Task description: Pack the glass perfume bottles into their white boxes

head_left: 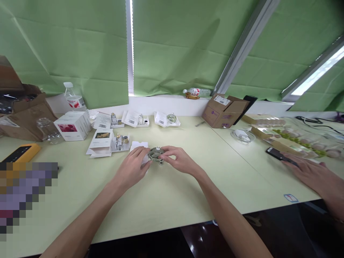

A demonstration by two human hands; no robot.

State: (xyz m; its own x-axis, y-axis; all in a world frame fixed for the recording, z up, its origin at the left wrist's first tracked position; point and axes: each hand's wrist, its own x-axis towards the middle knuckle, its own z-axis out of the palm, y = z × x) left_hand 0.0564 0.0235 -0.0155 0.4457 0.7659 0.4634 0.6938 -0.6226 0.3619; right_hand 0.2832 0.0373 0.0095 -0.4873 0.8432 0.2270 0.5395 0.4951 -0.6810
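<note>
Between my two hands is a small round grey-green glass bottle (155,154) with a shiny, clear-looking knob on its far side. My left hand (133,165) has its fingers and thumb closed on the bottle's left edge. From the right, my right hand (177,160) pinches the other edge with thumb and fingers. Part of the bottle is hidden by the fingers. Beneath and behind my left hand lies a white box piece (137,144), partly covered. To its left, an open white carton (100,142) sits beside a tray with a clear glass bottle (118,142).
Along the back stand more opened small boxes with bottles, one holding a round glass bottle (171,117). White cartons (72,126) stand left, a brown cardboard box (224,111) back right. At far right another person's hand (313,170) rests by a phone (279,156), near egg trays.
</note>
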